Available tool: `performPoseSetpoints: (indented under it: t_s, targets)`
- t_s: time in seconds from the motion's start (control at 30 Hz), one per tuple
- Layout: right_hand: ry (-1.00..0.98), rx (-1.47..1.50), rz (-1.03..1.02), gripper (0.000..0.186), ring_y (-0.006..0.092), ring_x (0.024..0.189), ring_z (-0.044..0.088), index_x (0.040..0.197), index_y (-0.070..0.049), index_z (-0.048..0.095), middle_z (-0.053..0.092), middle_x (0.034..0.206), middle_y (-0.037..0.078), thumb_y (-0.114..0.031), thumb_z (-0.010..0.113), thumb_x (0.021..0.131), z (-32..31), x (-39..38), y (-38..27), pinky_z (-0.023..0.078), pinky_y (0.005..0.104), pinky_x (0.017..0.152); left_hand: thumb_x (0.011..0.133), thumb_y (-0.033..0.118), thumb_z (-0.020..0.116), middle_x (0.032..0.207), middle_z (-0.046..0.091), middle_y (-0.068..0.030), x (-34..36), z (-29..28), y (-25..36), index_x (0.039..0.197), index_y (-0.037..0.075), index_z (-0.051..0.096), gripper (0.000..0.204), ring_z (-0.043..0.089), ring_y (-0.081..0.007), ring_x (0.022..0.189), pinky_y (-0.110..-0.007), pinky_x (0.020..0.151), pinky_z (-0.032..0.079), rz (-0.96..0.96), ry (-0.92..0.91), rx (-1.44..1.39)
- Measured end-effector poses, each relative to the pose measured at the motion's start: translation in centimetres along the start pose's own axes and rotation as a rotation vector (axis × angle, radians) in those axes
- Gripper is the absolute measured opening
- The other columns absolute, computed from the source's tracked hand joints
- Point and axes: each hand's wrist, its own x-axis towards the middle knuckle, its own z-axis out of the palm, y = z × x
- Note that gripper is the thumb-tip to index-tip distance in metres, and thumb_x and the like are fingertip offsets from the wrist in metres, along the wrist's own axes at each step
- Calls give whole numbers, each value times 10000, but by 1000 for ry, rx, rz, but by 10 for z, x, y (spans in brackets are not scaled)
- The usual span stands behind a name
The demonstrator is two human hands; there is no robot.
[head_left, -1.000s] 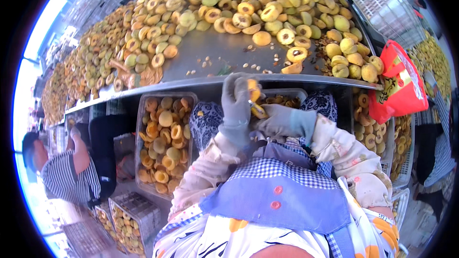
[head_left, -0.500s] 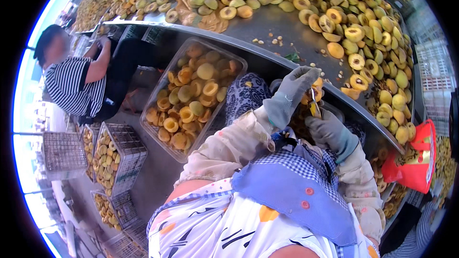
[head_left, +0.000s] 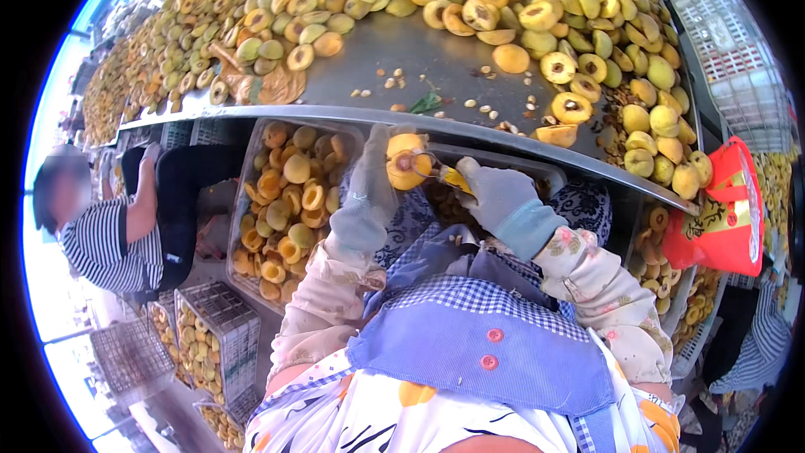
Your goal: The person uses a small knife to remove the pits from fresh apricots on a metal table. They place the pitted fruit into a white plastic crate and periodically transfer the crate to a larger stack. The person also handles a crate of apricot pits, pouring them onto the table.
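Observation:
Grey work gloves cover both hands, close to the near edge of the metal table. My left hand [head_left: 367,193] is closed around a halved yellow peach [head_left: 404,146], its cut face and brown centre turned partly toward my right hand. In my right hand [head_left: 507,201] is a pitting tool [head_left: 457,180] with a yellow handle and a thin metal loop. That loop touches or lies just in front of the peach's brown centre; I cannot tell which. Below the hands, a clear tub [head_left: 549,169] rests at my lap, its contents mostly hidden.
Many peach halves [head_left: 579,0] are heaped on the metal table [head_left: 377,50], with loose pits and a leaf near its edge. A clear bin of halves [head_left: 289,193] stands to my left. Crates [head_left: 239,335] and a seated person [head_left: 113,235] are farther left; a red bag [head_left: 721,218] hangs right.
My view has swung, so the table and bins sit differently. The hands have come left along the table edge, and the peach's cut face, mostly hidden before, now shows beside the tool.

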Motion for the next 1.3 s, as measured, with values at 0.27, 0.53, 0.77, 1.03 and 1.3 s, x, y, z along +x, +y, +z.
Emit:
performPoseSetpoints:
  t_s: [0.27,0.53,0.77,1.03,1.3]
  targets:
    - [-87,-234,107,265,308,770,653,1093,-87,472,651,837,115,-190,510,852,-9,-10,5,521,424,652,937,345,454,1040,588,-91,-3,31,-31,1133,24,533,384,590,-184,890,-290,787,491,-41,-57,174]
    - [-209,-261,151,262,332,798,648,1083,-80,517,658,852,159,-166,511,835,17,-32,57,512,425,684,916,214,494,1044,573,-106,19,-24,23,1159,44,490,297,605,-216,862,-334,669,557,352,182,333]
    - [-319,78,296,347,369,886,619,1126,-59,494,641,940,199,-252,540,842,21,-48,69,476,448,778,836,310,600,1123,565,-148,5,-131,95,1094,86,600,342,523,-308,1047,-352,913,414,466,492,2022]
    - [-288,323,406,412,388,905,602,1119,-75,498,629,944,222,-374,536,837,43,-47,88,469,440,784,833,258,564,1134,537,-169,167,100,23,1115,42,527,357,523,-343,1055,-395,869,443,748,-66,1591]
    - [-252,529,387,424,390,889,600,1101,-58,504,626,923,231,-391,529,840,45,-48,89,468,443,779,748,356,634,1099,535,-201,238,148,1,1084,50,496,475,532,-356,1005,-419,850,438,838,153,1887]
